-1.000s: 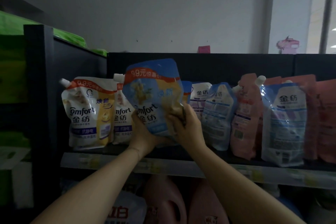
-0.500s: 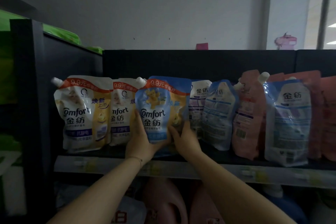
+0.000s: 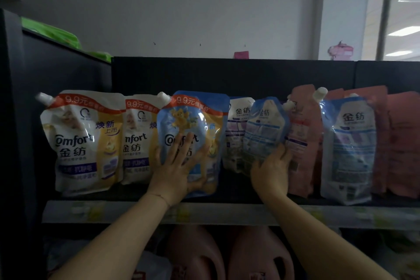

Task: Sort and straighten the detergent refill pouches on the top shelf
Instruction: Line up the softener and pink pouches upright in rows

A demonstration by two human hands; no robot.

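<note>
Currently: left hand (image 3: 175,166) flat, fingers spread, pressing on the front of the blue pouch (image 3: 193,120), which stands upright on the top shelf (image 3: 227,213), left of centre. Right hand (image 3: 271,170) grips the lower end of a pale blue pouch (image 3: 266,127), fingers curled round its right edge; the pouch is tilted, back side out. Two white-and-yellow pouches (image 3: 84,141) stand just left of the blue one, the nearer overlapped by it. Pink pouches (image 3: 302,143) stand to the right. Pink jugs (image 3: 197,254) sit on the shelf below.
</note>
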